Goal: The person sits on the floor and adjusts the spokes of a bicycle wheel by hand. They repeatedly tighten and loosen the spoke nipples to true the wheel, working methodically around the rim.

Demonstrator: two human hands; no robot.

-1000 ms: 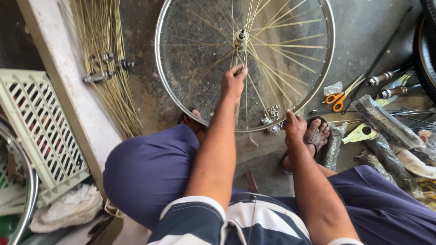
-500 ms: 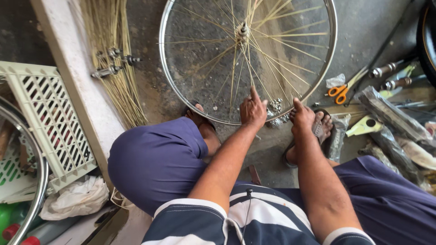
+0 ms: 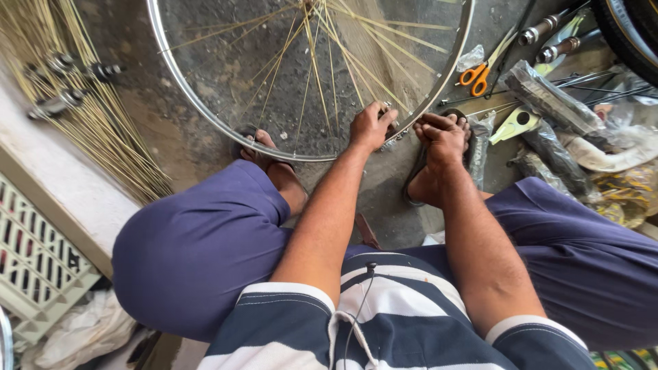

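A silver bicycle wheel rim point(image 3: 179, 88) with brass-coloured spokes point(image 3: 329, 65) lies flat on the concrete floor between my feet. My left hand point(image 3: 370, 127) rests on the near edge of the rim, fingers pinching a spoke where it meets the rim. My right hand point(image 3: 444, 137) is just right of it at the rim's edge, fingers curled over something small that I cannot make out. My knees in dark blue shorts frame the wheel.
A bundle of loose brass spokes point(image 3: 103, 116) and metal hub parts point(image 3: 65, 65) lie at the left. Orange-handled scissors point(image 3: 480, 74), wrapped parts in plastic point(image 3: 548, 96) and metal axles point(image 3: 548, 31) crowd the right. A cream lattice crate point(image 3: 34, 260) sits at lower left, a tyre point(image 3: 634, 34) at top right.
My left hand came down from the hub to the rim's near edge. The right hand shifted slightly along the rim, and the view moved closer.
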